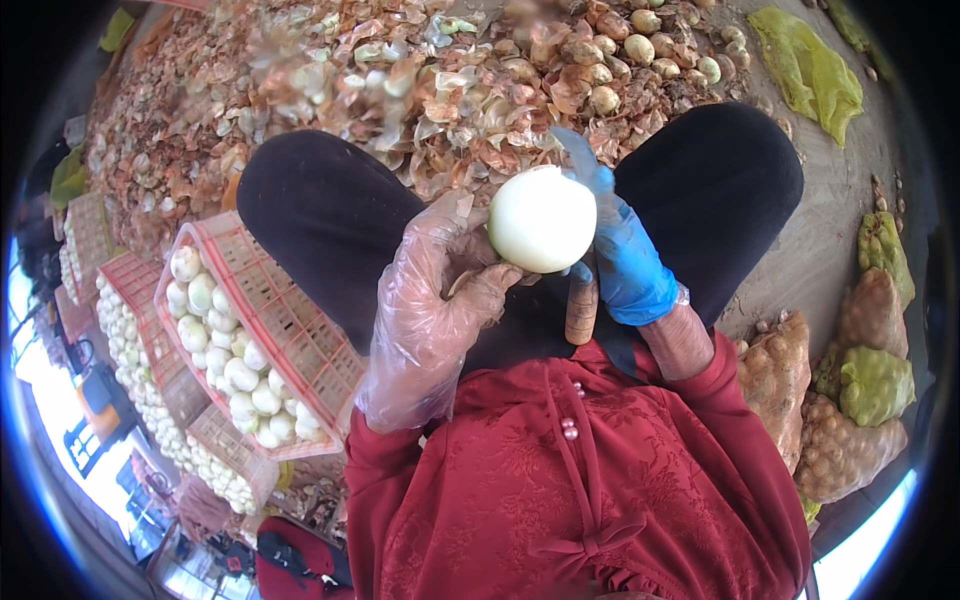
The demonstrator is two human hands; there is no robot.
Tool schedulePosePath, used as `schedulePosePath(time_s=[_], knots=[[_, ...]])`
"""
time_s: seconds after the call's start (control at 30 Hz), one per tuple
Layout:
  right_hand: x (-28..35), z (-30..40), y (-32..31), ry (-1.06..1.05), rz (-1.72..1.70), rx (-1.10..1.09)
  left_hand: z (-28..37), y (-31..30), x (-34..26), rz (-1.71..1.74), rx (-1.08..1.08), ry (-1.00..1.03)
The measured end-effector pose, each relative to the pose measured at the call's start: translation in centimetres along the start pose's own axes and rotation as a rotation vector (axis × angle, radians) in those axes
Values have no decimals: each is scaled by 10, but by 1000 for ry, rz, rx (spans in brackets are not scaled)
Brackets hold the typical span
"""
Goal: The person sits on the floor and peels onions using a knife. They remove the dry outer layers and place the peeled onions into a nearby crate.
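Observation:
A peeled white onion (541,219) is held up between my hands, above my lap. My left hand (442,277), in a clear plastic glove, grips its left side and underside. On the right, my right hand (630,251) wears a blue glove and holds a knife. The knife's wooden handle (581,311) points down toward my lap, and its metal blade (576,152) rises behind the onion's upper right. The onion partly hides the right fingers, so I cannot tell how firmly they touch it.
Onion skins (315,112) cover the floor ahead, with unpeeled onions (639,49) at the upper right. A crate (289,300) of peeled onions stands by my left knee, more crates (142,285) beyond. Mesh sacks (780,382) of onions sit right; a yellow-green net bag (810,71) lies ahead.

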State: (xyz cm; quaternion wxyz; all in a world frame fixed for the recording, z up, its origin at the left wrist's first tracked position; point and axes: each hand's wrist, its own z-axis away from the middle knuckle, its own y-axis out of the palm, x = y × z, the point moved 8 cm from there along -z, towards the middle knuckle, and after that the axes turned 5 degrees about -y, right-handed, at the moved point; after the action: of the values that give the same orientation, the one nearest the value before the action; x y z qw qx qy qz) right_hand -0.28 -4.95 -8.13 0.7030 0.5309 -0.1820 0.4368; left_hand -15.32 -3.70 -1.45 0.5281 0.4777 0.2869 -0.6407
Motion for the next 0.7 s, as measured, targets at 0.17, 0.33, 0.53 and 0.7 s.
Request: schedulePosePath(time_s=[0.17,0.33,0.53,0.7], knots=[[-3,10,4,55,65,120,-5,10,-4,-127,27,0],[0,3,7,35,-264,74,-4,-25,-55,-929,-421,344],[-9,0,17,136,-576,132,-4,-12,-57,-814,-326,580],[-15,3,7,85,-528,49,-8,14,-44,-636,-119,445]])
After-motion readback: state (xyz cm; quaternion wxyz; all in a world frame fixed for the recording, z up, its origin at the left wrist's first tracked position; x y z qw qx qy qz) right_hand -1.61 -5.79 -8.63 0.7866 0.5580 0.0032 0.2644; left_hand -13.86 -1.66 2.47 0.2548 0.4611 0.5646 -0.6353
